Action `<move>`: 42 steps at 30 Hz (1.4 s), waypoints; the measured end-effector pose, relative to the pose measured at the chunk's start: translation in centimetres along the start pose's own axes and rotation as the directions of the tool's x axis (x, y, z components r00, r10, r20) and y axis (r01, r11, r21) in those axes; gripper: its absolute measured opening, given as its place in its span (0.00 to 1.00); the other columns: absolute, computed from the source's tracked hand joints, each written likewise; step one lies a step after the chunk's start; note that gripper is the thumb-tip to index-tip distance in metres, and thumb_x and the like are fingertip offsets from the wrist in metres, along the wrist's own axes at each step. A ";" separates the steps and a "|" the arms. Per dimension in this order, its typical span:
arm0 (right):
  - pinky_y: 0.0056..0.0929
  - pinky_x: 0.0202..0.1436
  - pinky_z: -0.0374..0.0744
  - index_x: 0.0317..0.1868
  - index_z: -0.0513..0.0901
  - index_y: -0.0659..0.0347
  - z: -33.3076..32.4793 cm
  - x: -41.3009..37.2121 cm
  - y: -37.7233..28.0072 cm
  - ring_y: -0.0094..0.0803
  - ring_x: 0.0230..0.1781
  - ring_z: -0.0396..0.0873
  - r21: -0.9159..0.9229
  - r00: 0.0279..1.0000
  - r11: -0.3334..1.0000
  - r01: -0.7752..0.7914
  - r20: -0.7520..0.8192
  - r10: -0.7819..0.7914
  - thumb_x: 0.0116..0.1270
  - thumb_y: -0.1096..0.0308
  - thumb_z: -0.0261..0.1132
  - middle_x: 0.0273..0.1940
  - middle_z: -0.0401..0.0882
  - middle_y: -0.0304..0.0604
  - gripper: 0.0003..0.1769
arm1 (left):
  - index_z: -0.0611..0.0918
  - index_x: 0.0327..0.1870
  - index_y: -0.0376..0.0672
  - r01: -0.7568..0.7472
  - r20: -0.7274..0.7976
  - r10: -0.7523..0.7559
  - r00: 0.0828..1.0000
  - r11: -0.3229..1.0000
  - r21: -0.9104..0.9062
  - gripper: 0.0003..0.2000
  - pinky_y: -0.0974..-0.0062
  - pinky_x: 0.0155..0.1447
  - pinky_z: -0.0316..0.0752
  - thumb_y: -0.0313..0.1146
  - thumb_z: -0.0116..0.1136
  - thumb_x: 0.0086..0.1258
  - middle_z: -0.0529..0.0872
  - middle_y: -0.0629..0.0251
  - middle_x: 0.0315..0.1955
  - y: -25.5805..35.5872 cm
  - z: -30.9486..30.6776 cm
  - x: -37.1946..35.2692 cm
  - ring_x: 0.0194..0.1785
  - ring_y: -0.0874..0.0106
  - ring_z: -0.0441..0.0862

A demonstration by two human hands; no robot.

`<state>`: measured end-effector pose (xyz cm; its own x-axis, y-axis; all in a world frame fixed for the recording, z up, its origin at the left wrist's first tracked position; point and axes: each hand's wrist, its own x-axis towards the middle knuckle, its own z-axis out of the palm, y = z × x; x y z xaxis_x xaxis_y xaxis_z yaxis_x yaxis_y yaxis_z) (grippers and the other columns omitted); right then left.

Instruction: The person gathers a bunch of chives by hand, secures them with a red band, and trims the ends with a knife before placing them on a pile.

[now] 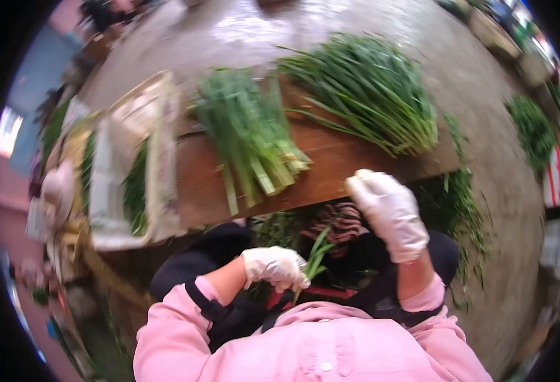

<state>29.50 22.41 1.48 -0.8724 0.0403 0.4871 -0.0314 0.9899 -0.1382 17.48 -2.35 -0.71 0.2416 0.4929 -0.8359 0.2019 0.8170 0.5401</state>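
Note:
White gloves cover both my hands. Near my lap, my left hand is closed round a few green stalks, whose leaves point up and to the right. My right hand is raised just off the front edge of the wooden table, its fingers curled together; whatever they may hold is hidden. On the table's middle lies a bunch of green stalks with pale ends toward me. A larger leafy bunch lies behind and to the right.
A white plastic crate with greens stands on the left. Loose leaves hang and lie at the table's right. More greens and a red-and-white box are at the far right. My knees are under the table's front edge.

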 end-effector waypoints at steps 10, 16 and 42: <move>0.29 0.69 0.77 0.68 0.83 0.61 -9.6 2.5 -7.2 0.29 0.63 0.82 0.854 0.866 0.369 -0.366 0.168 0.471 0.82 0.62 0.61 0.65 0.84 0.42 0.20 | 0.87 0.43 0.38 -0.723 -0.771 0.335 0.542 0.653 -0.224 0.10 0.81 0.32 0.70 0.37 0.65 0.75 0.83 0.71 0.25 2.9 7.5 -16.4 0.24 0.81 0.77; 0.32 0.84 0.55 0.82 0.62 0.67 -7.8 2.8 -14.0 0.32 0.83 0.57 0.873 0.856 0.080 -0.481 0.487 -0.171 0.69 0.64 0.76 0.82 0.60 0.46 0.47 | 0.88 0.46 0.40 -0.921 -0.836 0.387 0.390 0.149 -0.360 0.09 0.81 0.29 0.67 0.36 0.63 0.79 0.78 0.75 0.23 -0.1 7.4 -11.6 0.22 0.83 0.72; 0.48 0.47 0.85 0.42 0.88 0.58 -1.5 -5.6 -6.9 0.54 0.42 0.88 -0.075 0.557 0.980 -0.183 0.814 0.166 0.65 0.51 0.71 0.38 0.89 0.53 0.18 | 0.85 0.38 0.42 -0.715 -0.972 -0.075 0.222 0.666 -0.215 0.12 0.79 0.32 0.70 0.41 0.60 0.78 0.82 0.70 0.24 -6.4 -0.7 -13.2 0.25 0.80 0.76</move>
<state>35.34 15.59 0.96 -0.8880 0.0767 -0.4535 0.1655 0.9732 -0.1595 12.29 -13.86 6.76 -0.8841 0.3389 -0.3218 -0.2425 0.2560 0.9358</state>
